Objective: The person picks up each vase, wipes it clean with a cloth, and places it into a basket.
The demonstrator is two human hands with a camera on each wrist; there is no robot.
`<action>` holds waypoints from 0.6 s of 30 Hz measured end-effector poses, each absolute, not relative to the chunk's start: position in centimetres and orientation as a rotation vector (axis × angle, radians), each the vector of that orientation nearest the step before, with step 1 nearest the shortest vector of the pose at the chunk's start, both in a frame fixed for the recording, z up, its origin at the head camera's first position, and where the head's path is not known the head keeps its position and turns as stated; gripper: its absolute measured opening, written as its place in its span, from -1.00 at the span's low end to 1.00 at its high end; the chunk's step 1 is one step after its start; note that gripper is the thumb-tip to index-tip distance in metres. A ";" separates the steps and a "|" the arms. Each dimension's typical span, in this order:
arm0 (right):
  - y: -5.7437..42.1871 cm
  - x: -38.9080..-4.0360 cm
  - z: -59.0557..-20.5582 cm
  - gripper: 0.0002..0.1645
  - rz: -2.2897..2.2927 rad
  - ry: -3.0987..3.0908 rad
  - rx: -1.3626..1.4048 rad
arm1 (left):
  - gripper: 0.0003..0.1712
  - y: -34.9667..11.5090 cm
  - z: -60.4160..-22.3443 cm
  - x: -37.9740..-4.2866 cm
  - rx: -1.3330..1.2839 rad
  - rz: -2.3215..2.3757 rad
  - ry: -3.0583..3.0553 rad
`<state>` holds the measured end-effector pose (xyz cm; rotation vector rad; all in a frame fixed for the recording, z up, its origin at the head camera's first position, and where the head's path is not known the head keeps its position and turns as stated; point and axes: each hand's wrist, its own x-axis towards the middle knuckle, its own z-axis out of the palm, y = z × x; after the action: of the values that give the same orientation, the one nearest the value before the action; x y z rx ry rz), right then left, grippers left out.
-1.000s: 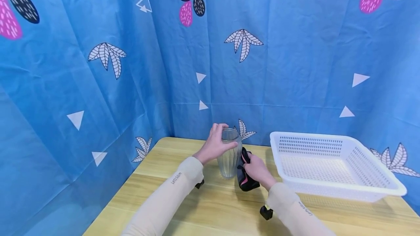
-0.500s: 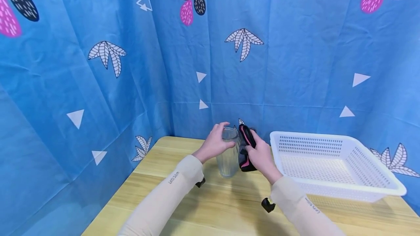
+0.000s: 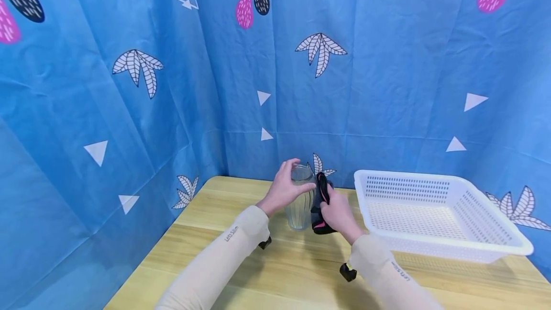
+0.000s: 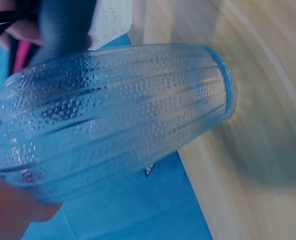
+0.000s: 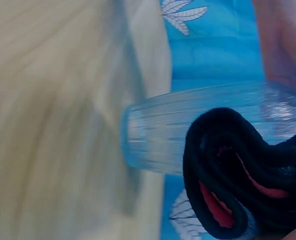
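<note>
One left hand (image 3: 285, 189) curves its fingers and thumb round the upper part of a clear glass (image 3: 298, 212), thumb on the near side, and the glass stands upright on the table (image 3: 275, 276), its ribbed wall narrowing toward the base. Close by, the right hand (image 3: 339, 210) grips a black bundle (image 3: 324, 226), rolled or folded over on itself, with pinkish red showing between its layers. That bundle sits just beside the glass, on the right; I can't tell whether the two touch, nor whether its lower end meets the wood.

Both wrists come out of pale sleeves (image 3: 219, 257) with small dark lettering, and a little black device (image 3: 347, 272) hangs under the right cuff. Farther to the right, past the right hand, a white plastic basket (image 3: 411, 176) with slotted walls rests on the pale wooden top. Behind it all hangs a blue curtain (image 3: 258, 66), printed with white leaves and triangles, and pink, black and green drops higher up.
</note>
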<state>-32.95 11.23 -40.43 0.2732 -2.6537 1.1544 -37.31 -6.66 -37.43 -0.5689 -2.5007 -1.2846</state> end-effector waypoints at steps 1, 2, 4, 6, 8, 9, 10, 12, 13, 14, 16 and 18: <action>11.2 -33.0 -40.9 -0.34 1.144 -2.677 0.279 | -0.02 -6.6 -37.5 -37.3 -0.559 -1.288 -2.492; 11.2 -33.1 -41.5 -0.34 1.128 -2.704 0.286 | 0.00 -6.6 -37.5 -37.2 -0.548 -1.290 -2.486; 11.1 -33.1 -42.4 -0.32 1.146 -2.766 0.301 | 0.01 -6.6 -37.6 -37.1 -0.529 -1.290 -2.477; 11.1 -33.1 -43.2 -0.35 1.165 -2.830 0.308 | 0.00 -6.6 -37.8 -37.0 -0.516 -1.291 -2.465; 11.1 -33.1 -43.8 -0.47 1.253 -2.875 0.299 | -0.03 -6.5 -37.9 -37.0 -0.499 -1.288 -2.459; 11.1 -33.1 -43.8 -0.55 1.316 -2.886 0.285 | -0.04 -6.5 -38.0 -37.1 -0.497 -1.289 -2.454; 11.2 -33.1 -43.8 -0.63 1.352 -2.890 0.271 | -0.04 -6.5 -38.0 -37.1 -0.494 -1.291 -2.447; 11.4 -33.1 -43.4 -0.78 1.469 -2.874 0.224 | -0.06 -6.4 -38.1 -37.1 -0.491 -1.289 -2.436; 11.5 -33.0 -43.0 -0.81 1.498 -2.861 0.212 | -0.06 -6.4 -38.0 -37.2 -0.489 -1.279 -2.432; 11.5 -33.0 -42.5 -0.82 1.524 -2.845 0.204 | -0.06 -6.3 -38.0 -37.2 -0.489 -1.267 -2.429; 11.7 -32.8 -41.4 -0.81 1.527 -2.816 0.200 | -0.07 -6.3 -37.8 -37.2 -0.484 -1.230 -2.429; 11.8 -32.7 -40.3 -0.75 1.509 -2.781 0.208 | -0.08 -6.4 -37.6 -37.1 -0.474 -1.181 -2.440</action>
<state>-32.71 11.79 -40.26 0.2076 -2.7814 1.5093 -37.14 -6.40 -37.59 -0.4740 -2.4400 -1.1808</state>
